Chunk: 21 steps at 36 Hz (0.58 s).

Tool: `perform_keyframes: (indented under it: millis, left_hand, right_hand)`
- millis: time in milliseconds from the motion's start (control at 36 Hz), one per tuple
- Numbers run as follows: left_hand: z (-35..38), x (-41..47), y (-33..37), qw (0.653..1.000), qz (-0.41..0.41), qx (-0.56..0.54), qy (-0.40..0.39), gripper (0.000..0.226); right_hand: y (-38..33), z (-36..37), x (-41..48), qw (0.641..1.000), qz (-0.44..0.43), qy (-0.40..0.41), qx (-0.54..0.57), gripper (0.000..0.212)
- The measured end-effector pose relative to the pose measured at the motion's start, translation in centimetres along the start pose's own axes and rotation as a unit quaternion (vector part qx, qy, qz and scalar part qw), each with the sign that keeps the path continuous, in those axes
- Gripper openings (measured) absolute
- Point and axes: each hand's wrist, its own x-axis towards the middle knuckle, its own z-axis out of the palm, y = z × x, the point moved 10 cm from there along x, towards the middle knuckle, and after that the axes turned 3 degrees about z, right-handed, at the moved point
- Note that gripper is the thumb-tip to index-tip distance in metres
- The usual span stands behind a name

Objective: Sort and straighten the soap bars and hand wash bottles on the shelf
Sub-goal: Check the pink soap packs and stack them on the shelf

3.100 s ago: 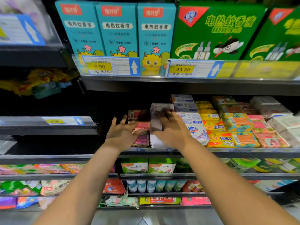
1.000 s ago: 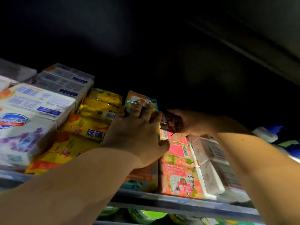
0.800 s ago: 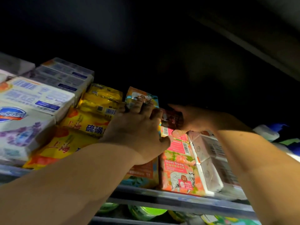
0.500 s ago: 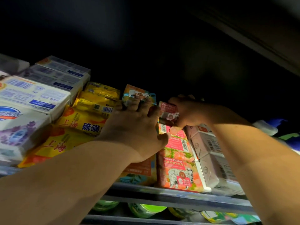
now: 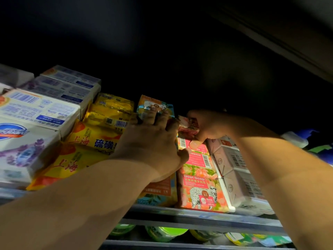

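Observation:
My left hand (image 5: 153,141) lies flat on the stack of orange-and-teal soap boxes (image 5: 158,190), its fingers spread and reaching the rear box (image 5: 155,105) of that row. My right hand (image 5: 209,125) pinches a small pink goat soap box (image 5: 188,126) at the back of the pink row, thumb underneath. The pink goat soap boxes (image 5: 200,192) run in a line to the shelf front. Pale pink-white soap boxes (image 5: 234,168) lie just right of them, partly under my right forearm.
Yellow sulphur soap packets (image 5: 93,141) and white soap boxes (image 5: 36,112) fill the shelf to the left. The metal shelf lip (image 5: 198,215) runs along the front. A blue-and-white bottle (image 5: 304,136) shows at the far right. Green-lidded items (image 5: 165,231) sit on the shelf below. The shelf's back is dark.
Both hands have moved from the left of the shelf to the goat soap rows. In the last second my right hand raised the small pink box slightly; my left hand stayed on the orange stack.

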Motion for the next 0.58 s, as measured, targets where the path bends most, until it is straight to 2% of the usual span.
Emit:
perform_keyframes:
  millis: [56,167,278,500,583]
  left_hand:
    - [0.0,0.0,0.1,1.0,0.001,0.005,-0.004,0.08]
    - [0.0,-0.1,0.1,1.0,0.001,0.012,-0.009,0.079]
    - [-0.3,-0.2,0.2,1.0,0.003,0.013,-0.003,0.078]
    - [0.0,-0.3,0.1,1.0,-0.001,0.011,-0.011,0.077]
    - [0.1,-0.2,0.1,0.999,-0.016,0.004,-0.044,0.081]
  right_hand:
    - [0.1,-0.3,-0.2,1.0,-0.006,0.017,0.017,0.07]
    - [-0.3,-1.1,-0.6,0.994,-0.027,0.064,0.088,0.056]
    - [-0.2,-2.4,-1.1,0.985,-0.041,0.124,0.111,0.046]
    - [1.4,-5.2,-5.1,0.979,0.006,0.187,0.075,0.054]
    - [2.1,-5.9,-7.9,0.968,0.018,0.205,0.141,0.055]
